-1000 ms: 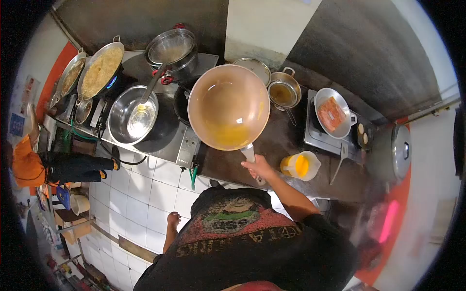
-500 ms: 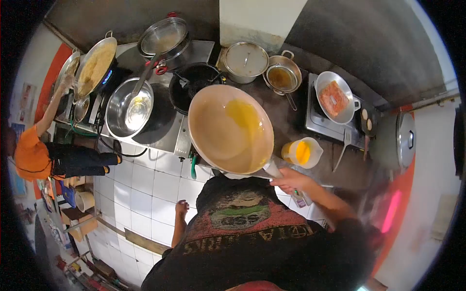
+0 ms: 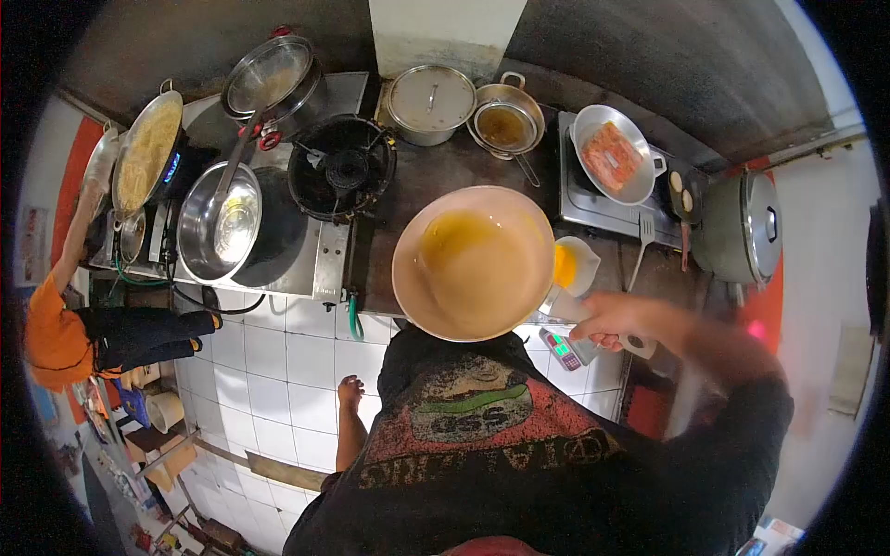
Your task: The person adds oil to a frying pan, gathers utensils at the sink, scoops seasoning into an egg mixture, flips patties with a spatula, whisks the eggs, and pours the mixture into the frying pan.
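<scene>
And the frying pan (image 3: 473,287) had swung clear of the black burner (image 3: 345,169), toward the person's right, its yellow liquid (image 3: 456,233) sliding across from the right side of the bowl to the upper left! The right hand (image 3: 607,322) was wrapped round the handle, holding the pan up in front of the body, over the counter's near edge. The left hand (image 3: 350,393) hung low over the tiled floor (image 3: 306,394), gripping nothing, fingers loosely bent. The rim now partly covered the jug (image 3: 582,267), orange-yellow showing inside. Just below the handle, a scale (image 3: 562,349) glowed green. Beyond, on the right-hand stove (image 3: 575,199), sat a white pan (image 3: 591,173) with a pinkish-orange block (image 3: 612,157), a spatula (image 3: 642,248) lying just beside it. Over on the left, a co-worker in orange (image 3: 57,329) was reaching an arm up alongside the wide pans!
</scene>
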`<control>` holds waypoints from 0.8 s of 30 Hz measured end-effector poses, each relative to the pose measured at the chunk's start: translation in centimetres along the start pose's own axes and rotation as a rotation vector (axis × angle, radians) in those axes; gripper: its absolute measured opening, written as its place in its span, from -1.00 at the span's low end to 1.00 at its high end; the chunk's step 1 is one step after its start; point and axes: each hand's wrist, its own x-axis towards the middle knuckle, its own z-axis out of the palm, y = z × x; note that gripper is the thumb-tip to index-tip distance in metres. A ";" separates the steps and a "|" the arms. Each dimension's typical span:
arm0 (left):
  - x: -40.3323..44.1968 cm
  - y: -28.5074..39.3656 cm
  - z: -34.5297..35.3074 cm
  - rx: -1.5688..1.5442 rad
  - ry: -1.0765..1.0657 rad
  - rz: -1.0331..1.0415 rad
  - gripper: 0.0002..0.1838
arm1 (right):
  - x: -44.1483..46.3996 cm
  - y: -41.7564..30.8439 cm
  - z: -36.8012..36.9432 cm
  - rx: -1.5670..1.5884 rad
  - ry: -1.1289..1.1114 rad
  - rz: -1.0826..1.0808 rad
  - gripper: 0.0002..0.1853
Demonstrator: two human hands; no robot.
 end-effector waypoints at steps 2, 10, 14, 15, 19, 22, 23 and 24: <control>0.0 0.8 0.7 0.079 0.032 0.022 -0.75 | 0.0 0.0 -0.3 -0.092 0.057 0.006 -0.78; -0.5 1.8 0.7 0.075 0.072 0.008 -0.72 | 1.1 -0.5 -0.1 -0.269 0.293 -0.046 -0.80; -1.8 2.8 -0.5 0.195 0.102 -0.049 -0.70 | 5.6 -0.6 0.8 -0.128 0.366 -0.229 -0.77; -1.5 2.1 -0.9 0.176 0.114 -0.045 -0.70 | 6.7 -1.2 1.4 -0.040 0.363 -0.273 -0.77; -1.1 1.6 -3.5 -0.011 0.108 -0.001 -0.67 | 14.3 -4.3 4.1 0.273 0.193 -0.461 -0.79; -2.6 2.0 -4.2 0.029 0.168 0.032 -0.68 | 19.5 -9.1 7.8 0.465 0.096 -0.555 -0.76; -3.2 1.6 -4.3 0.016 0.180 0.033 -0.68 | 21.8 -10.6 9.3 0.542 0.081 -0.611 -0.76; -3.8 1.5 -4.4 0.023 0.216 0.039 -0.67 | 23.9 -12.5 10.7 0.556 0.120 -0.653 -0.76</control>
